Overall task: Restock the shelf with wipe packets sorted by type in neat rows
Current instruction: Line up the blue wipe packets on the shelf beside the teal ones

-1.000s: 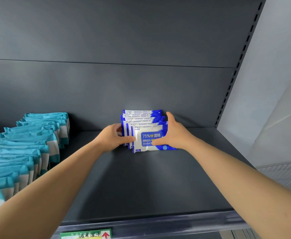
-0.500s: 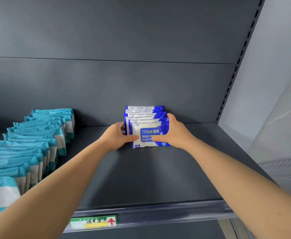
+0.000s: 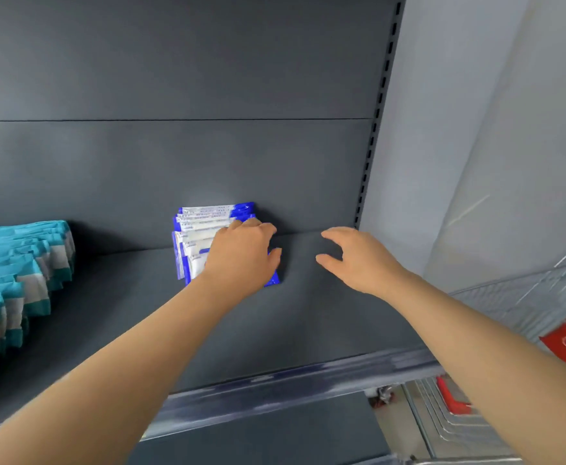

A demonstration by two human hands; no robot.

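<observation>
Our right hand [image 3: 359, 260] has let go and hovers open, empty; our left hand [image 3: 241, 253] curls over the blue packets [image 3: 204, 226] at the shelf [image 3: 308, 323] back (squaring the row, we judge). Next, more stock.

The dark gray shelf [image 3: 308, 313] holds two rows of packets. A short row of blue packets [image 3: 204, 226] stands on edge at the back, near the middle. A long row of teal packets [image 3: 16, 263] runs from back to front on the left. The two rows are well apart.
</observation>
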